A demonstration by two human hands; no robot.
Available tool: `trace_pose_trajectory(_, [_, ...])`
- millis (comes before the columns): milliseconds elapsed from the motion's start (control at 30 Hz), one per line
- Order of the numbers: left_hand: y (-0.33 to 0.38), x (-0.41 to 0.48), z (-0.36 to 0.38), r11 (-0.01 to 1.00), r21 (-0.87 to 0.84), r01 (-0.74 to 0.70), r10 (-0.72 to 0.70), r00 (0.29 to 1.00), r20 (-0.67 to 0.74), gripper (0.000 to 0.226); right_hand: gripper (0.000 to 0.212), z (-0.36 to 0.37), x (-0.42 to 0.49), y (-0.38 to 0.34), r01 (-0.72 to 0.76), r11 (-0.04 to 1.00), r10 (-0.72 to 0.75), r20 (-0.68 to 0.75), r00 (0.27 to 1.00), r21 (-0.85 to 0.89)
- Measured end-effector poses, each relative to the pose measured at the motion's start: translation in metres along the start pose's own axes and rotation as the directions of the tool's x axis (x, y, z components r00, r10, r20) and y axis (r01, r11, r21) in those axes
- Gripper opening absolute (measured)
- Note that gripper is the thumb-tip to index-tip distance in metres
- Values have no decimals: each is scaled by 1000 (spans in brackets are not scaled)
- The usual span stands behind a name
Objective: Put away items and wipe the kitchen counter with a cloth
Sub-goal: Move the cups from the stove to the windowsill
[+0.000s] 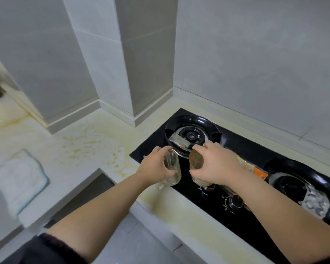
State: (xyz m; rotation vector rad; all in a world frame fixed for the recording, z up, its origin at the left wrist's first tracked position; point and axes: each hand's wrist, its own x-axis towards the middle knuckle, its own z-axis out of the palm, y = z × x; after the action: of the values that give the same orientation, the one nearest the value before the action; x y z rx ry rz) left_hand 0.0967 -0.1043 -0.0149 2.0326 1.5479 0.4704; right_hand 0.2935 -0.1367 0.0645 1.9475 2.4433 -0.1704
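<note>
My left hand (156, 166) grips a clear glass jar (172, 168) at the front left corner of the black gas hob (255, 149). Beside it, my right hand (215, 164) holds a second jar with a brown lid (196, 161); what is inside that jar is hidden by my fingers. A folded white cloth with a blue edge (19, 178) lies on the pale counter (95, 145) far to the left, apart from both hands. A yellowish stain spreads over the counter between cloth and hob.
A strip of tape or foil (178, 141) lies across the left burner (192, 134). An orange-labelled packet (259, 171) and a blister pack (314, 203) sit by the right burner. A control knob (235, 201) is on the hob's front. Tiled walls and a pillar enclose the corner.
</note>
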Motion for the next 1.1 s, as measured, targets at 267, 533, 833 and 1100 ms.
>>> trace_pose_trajectory(267, [-71,-117,-91,996,7,86,-84,990,-115,85,79,-3,10,-134,271,962,-271,2,963,24])
trace_pose_trajectory(533, [-205,-255,-208,970,-30,240,-239,933,-270,86,80,7,9,-343,458,887,-458,-14,889,53])
trace_pose_trajectory(833, [-349,-340,-327,937,-147,318,-350,854,-386,87,74,17,38,-550,515,853,-515,-24,857,91])
trace_pose_trajectory(1100, [-422,-300,-380,910,-343,231,-362,848,-388,90,80,24,110,-620,506,859,-504,-46,862,69])
